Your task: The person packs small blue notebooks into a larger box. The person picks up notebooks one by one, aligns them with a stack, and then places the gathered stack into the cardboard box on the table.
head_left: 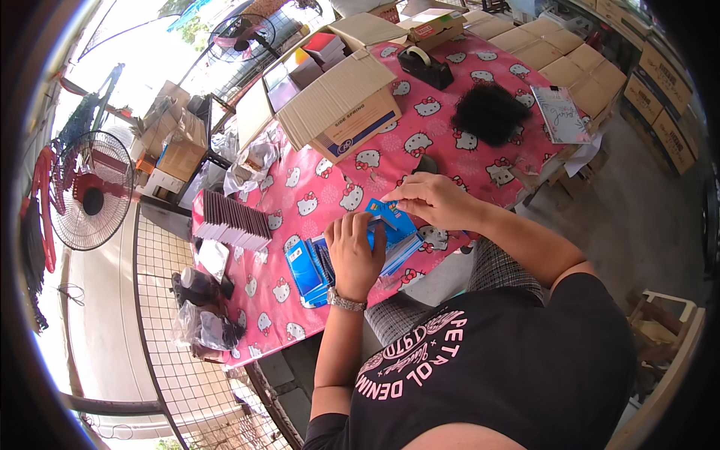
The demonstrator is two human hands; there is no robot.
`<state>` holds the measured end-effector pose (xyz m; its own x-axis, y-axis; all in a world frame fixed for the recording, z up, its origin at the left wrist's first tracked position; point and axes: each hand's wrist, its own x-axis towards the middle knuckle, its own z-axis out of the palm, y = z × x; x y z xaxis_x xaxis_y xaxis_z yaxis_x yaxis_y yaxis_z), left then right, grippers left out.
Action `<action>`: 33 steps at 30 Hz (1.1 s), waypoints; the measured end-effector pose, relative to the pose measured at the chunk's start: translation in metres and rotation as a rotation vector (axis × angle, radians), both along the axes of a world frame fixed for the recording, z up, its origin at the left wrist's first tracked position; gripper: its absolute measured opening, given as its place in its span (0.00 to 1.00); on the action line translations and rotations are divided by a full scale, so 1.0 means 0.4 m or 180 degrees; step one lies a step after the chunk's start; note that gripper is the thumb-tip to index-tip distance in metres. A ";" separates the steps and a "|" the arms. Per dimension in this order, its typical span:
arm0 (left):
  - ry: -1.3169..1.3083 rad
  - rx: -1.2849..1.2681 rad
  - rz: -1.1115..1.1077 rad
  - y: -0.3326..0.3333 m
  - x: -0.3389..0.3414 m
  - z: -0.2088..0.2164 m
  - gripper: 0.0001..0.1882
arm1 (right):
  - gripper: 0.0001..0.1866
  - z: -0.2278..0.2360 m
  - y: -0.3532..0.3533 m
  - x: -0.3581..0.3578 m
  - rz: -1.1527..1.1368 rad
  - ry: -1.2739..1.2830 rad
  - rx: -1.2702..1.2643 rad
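A blue printed packet, likely thin card [395,217], is between my hands above the near edge of the table. My left hand [352,251], with a metal watch at the wrist, curls its fingers over the packet's left side. My right hand [433,199] has its thumb and fingers pinched together at the packet's upper right edge. Beneath and beside them lies a stack of similar blue packets [405,253], partly hidden by my left hand. More blue packets [303,268] lie fanned to the left of my left wrist.
The table has a pink patterned cloth [296,202]. At the left stands a row of dark-edged packets [232,219]. Farther back are an open cardboard carton [349,127], a black tape dispenser [425,69], a black fuzzy bundle [491,114] and a white notebook [560,115]. A fan [93,191] stands left.
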<state>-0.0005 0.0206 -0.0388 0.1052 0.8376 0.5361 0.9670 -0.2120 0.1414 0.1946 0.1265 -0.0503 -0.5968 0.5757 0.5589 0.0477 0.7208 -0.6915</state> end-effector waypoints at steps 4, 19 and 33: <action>0.0018 0.0334 0.0400 0.007 0.033 -0.020 0.15 | 0.11 0.018 -0.013 -0.003 -0.0008 0.0062 -0.0020; 0.0015 0.0147 0.0148 0.008 0.018 -0.016 0.13 | 0.10 -0.019 0.002 -0.040 0.0198 0.0449 0.1202; -0.0013 -0.0356 -0.0114 -0.039 -0.003 0.022 0.12 | 0.21 0.062 -0.042 -0.013 0.0639 -0.0619 -0.0046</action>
